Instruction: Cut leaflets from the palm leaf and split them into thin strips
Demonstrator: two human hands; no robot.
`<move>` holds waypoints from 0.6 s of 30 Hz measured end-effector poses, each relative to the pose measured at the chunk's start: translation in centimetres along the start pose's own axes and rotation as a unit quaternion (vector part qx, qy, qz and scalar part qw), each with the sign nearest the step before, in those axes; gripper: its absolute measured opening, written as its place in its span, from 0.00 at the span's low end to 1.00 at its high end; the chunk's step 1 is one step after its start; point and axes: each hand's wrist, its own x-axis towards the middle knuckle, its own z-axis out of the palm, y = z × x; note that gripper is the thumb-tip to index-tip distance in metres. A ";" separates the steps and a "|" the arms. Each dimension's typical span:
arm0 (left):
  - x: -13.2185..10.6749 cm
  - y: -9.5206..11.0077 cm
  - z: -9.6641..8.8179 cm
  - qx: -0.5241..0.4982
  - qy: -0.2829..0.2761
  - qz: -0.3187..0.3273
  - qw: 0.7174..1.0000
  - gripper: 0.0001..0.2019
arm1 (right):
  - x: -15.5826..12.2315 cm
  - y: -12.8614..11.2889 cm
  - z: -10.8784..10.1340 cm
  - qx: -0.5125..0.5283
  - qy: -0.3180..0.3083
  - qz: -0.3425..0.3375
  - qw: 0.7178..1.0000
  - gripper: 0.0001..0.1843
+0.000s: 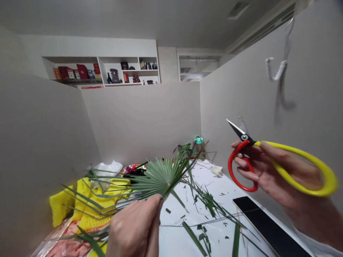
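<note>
White table (174, 235), palm scraps (207, 201), beige partitions (139, 121), shelves (100, 71)

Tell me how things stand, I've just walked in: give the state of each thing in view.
Left hand: gripping the palm leaf's base.
Palm leaf: green, fanned open, held up.
Right hand: holding the scissors, apart from the leaf.
Scissors: blades closed.
Leaf clippings: scattered across the white sheet.
Yellow crocheted cloth: bunched up.

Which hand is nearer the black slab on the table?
Right. The right hand, holding scissors, is above the black slab; the left hand, pinching a palm frond, is well left of it.
</note>
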 end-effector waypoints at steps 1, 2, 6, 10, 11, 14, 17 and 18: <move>0.2 0.0 0.0 -0.015 0.000 -0.023 1.000 0.08 | 0.5 0.9 0.3 -0.038 -0.010 -0.004 0.999 0.20; 0.4 0.0 0.1 -0.037 -0.004 -0.052 0.998 0.07 | 0.9 2.2 0.7 -0.079 -0.028 0.003 0.996 0.20; 2.0 -0.2 0.4 -0.236 -0.057 -0.260 0.935 0.15 | 1.2 9.5 3.1 -0.274 -0.138 0.004 0.952 0.13; 3.3 -0.9 0.6 -0.344 -0.078 -0.342 0.871 0.17 | 0.0 16.2 4.6 -0.390 -0.236 -0.008 0.890 0.10; 3.4 -1.1 0.6 -0.368 -0.081 -0.352 0.857 0.16 | -0.4 17.3 4.7 -0.403 -0.256 -0.008 0.879 0.10; 3.6 -1.7 0.9 -0.441 -0.087 -0.370 0.813 0.13 | -1.5 19.0 4.8 -0.416 -0.303 -0.003 0.857 0.14; 3.5 -2.3 1.2 -0.505 -0.091 -0.373 0.773 0.13 | -2.0 18.9 5.1 -0.415 -0.329 0.007 0.849 0.15; 3.5 -2.5 1.3 -0.524 -0.091 -0.373 0.761 0.13 | -1.8 18.6 5.3 -0.410 -0.332 0.011 0.849 0.14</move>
